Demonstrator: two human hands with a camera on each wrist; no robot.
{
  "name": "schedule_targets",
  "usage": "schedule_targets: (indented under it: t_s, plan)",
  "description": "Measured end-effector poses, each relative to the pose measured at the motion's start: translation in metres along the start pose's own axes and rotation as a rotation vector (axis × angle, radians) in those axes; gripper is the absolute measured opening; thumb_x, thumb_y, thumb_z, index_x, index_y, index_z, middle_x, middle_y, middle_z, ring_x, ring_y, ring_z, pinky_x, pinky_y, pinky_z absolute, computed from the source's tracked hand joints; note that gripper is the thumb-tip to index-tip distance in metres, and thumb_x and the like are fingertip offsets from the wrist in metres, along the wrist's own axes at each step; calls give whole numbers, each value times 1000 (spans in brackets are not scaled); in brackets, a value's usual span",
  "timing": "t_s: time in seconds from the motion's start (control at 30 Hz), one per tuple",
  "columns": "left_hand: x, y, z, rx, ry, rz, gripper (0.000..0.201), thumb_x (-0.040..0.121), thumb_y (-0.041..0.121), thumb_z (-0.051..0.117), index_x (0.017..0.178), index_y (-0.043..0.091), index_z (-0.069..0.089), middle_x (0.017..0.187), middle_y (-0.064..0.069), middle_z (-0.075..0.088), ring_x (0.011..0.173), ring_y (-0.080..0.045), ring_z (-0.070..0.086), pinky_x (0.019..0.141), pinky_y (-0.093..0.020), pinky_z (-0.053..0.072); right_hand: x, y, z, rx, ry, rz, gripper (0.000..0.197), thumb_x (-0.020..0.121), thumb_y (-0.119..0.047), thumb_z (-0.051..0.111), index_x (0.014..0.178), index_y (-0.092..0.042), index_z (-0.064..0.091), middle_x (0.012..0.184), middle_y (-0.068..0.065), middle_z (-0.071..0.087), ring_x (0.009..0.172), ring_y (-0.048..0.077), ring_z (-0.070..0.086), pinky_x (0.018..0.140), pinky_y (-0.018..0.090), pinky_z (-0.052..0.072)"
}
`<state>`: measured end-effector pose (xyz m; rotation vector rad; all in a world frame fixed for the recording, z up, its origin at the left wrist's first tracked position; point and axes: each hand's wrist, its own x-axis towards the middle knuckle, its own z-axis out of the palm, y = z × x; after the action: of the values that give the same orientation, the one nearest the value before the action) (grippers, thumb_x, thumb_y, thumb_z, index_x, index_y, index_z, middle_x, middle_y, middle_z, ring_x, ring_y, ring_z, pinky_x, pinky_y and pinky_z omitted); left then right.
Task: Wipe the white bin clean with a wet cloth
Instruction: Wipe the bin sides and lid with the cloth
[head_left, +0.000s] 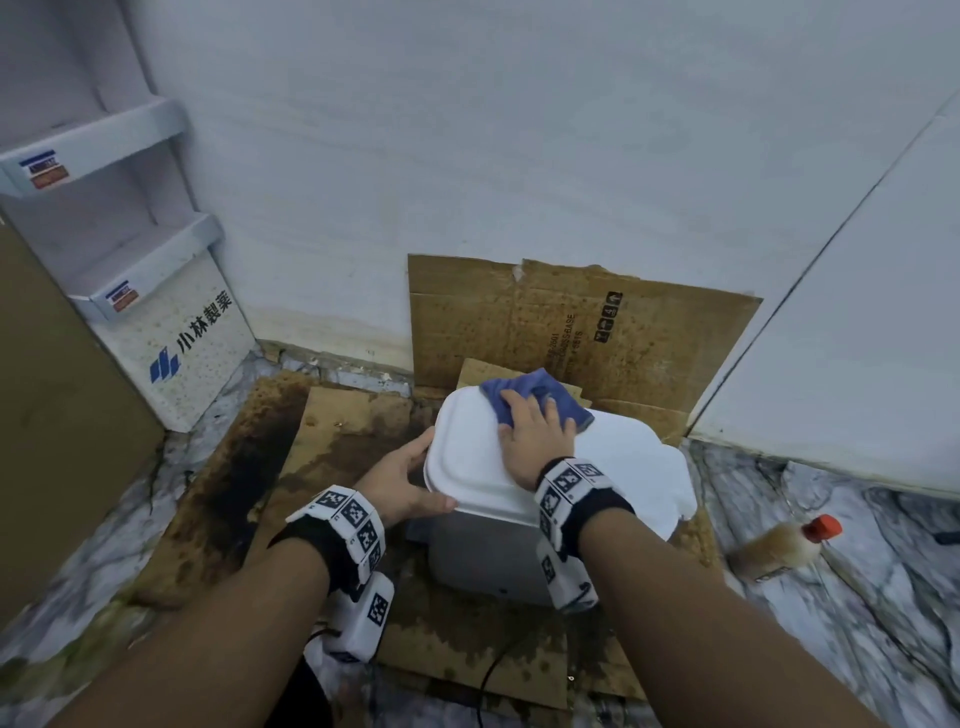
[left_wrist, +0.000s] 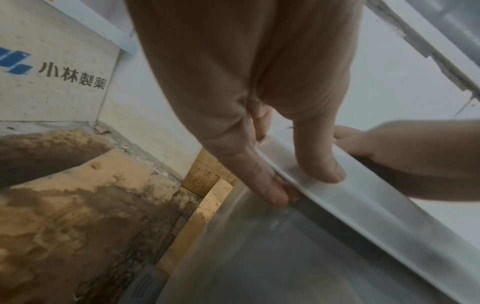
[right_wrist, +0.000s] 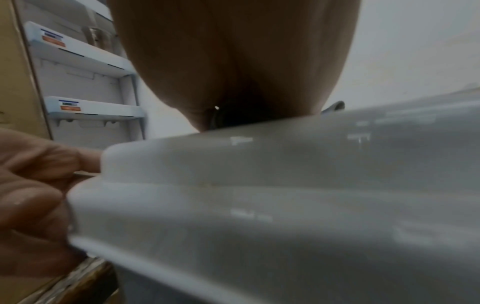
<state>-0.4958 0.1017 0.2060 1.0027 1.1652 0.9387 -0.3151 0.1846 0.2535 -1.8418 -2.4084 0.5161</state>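
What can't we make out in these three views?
- Cloth: the right hand lies over its middle in the head view; the right wrist view shows none of it.
- Bin inside: hidden under the closed lid.
- Left hand fingers: tucked behind the lid edge in the head view.
- Bottle: blurred, label unreadable.

The white cardboard display stand (head_left: 171, 332) carries the black characters 小林製薬 beside a blue block logo on its base panel. On the brown cardboard sheet (head_left: 582, 322) right of the stand, sideways print is mostly illegible: "BASE" and handling symbols show.
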Motion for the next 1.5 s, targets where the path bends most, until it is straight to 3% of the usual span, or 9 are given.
schedule_targets:
  t_s: [0.1, 0.27, 0.43, 0.67, 0.8, 1.03, 1.17, 1.37, 1.5]
  plan:
    - [1, -3, 1, 8, -25, 45, 90, 67, -2, 82, 130, 47, 42, 123, 22, 65, 119, -2, 57, 98, -29, 49, 10, -21, 5, -9, -38, -44, 50, 100, -32, 32, 149, -30, 19, 159, -3, 16, 148, 28, 7, 117, 55, 4]
    - [4, -5, -1, 7, -20, 74, 87, 73, -9, 76, 130, 44, 38, 117, 28, 65, 113, 5, 59, 88, -20, 52, 16, -41, 15, -105, -74, -150, 45, 100, -34, 30, 146, -32, 27, 159, 0, 17, 148, 29, 8, 116, 55, 6]
    - [7, -10, -1, -39, 26, 56, 83, 68, -9, 80, 132, 32, 47, 124, 5, 67, 117, -15, 62, 88, -32, 54, -1, -45, 21, -177, -137, -301, 43, 102, -38, 24, 144, -34, 34, 161, 2, 11, 149, 28, 1, 116, 54, 4]
    - [4, -10, 5, -121, 66, 22, 83, 54, -1, 83, 125, 30, 53, 110, 4, 72, 103, -24, 67, 71, -33, 58, -49, -24, 24, -179, -78, -375, 48, 103, -37, 25, 150, -39, 17, 162, 4, 9, 149, 28, 2, 118, 47, 3]
    - [0, -5, 8, -114, 68, -35, 101, 67, -11, 79, 146, 34, 36, 120, 8, 65, 105, -23, 66, 71, -39, 60, -68, 8, 20, -170, -27, -321, 50, 103, -40, 25, 151, -40, 11, 162, 4, 8, 149, 26, 4, 118, 43, 5]
    - [0, -5, 10, -118, 113, -82, 95, 72, -11, 76, 146, 36, 40, 131, 18, 58, 115, -24, 61, 78, -41, 58, -86, 88, -2, -202, -9, -129, 66, 89, -65, 9, 150, -42, 7, 161, 5, 11, 149, 25, 6, 118, 43, 9]
    - [-1, -3, 14, -112, 135, -72, 94, 70, -9, 78, 145, 35, 41, 139, 15, 52, 117, -26, 60, 78, -40, 59, -94, 118, -14, -136, 3, -51, 58, 98, -53, 33, 150, -41, 12, 161, 4, 11, 149, 24, 5, 118, 42, 7]
    - [-1, 0, 12, -126, 147, -97, 96, 68, -12, 79, 145, 31, 42, 128, 0, 63, 111, -30, 63, 79, -45, 59, -104, 145, -33, -22, 113, 35, 64, 84, -53, 61, 141, -35, 40, 146, 7, 38, 135, 30, 31, 113, 41, 22]
    - [-2, 2, 10, -117, 134, -133, 98, 68, -14, 77, 147, 30, 39, 113, -15, 68, 106, -34, 66, 82, -49, 58, -104, 143, -37, -229, 100, -14, 81, 73, -80, 31, 139, -35, 44, 127, 9, 49, 114, 34, 43, 101, 44, 34]
